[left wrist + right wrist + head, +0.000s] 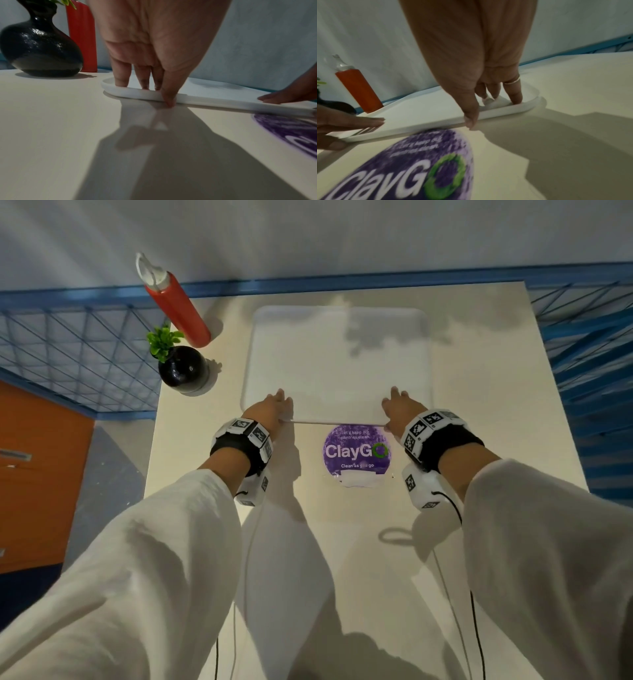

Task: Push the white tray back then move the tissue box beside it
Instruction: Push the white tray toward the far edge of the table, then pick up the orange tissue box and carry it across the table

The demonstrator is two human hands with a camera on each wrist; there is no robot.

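White tray [337, 361] lies flat mid-table, both hands pinching its near rim: left hand [272, 409] and right hand [400, 407], fingers inside, thumbs against the outer edge. Push evenly with both so it slides straight back, clear of the black vase [183, 369] and red bottle [178, 306]. No tissue box is visible.

The tray [337, 361] lies at the back of the bench [479, 412], the sticker [356, 453] just before it; vase [183, 368] and bottle [178, 306] stand left (bottle behind).
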